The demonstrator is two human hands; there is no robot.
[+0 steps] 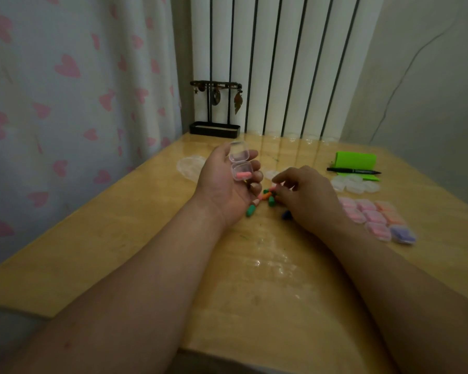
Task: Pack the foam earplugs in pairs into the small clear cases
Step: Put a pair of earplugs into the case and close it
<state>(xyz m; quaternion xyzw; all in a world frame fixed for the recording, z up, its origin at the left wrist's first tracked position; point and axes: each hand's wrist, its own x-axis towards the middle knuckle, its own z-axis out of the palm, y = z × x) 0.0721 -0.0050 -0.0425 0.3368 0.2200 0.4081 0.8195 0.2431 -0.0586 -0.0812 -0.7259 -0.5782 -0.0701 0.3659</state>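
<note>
My left hand [224, 182] holds a small clear case [241, 164] with its lid swung up; one pink earplug [243, 175] lies inside it. My right hand [305, 195] rests on the table over a small heap of loose earplugs [268, 197] in green, orange and pink. Its fingertips pinch at a pink plug [274, 188] at the heap's far side. One green plug [251, 211] lies nearer me, and a dark blue one [287, 215] peeks from under the right palm.
Several filled, closed cases [376, 217] with pink, orange and purple plugs sit in rows at the right. Empty clear cases [354, 184] lie behind them, beside a black pen [353, 170] and a green box [355, 159]. A black jewellery stand [215, 114] occupies the far table corner.
</note>
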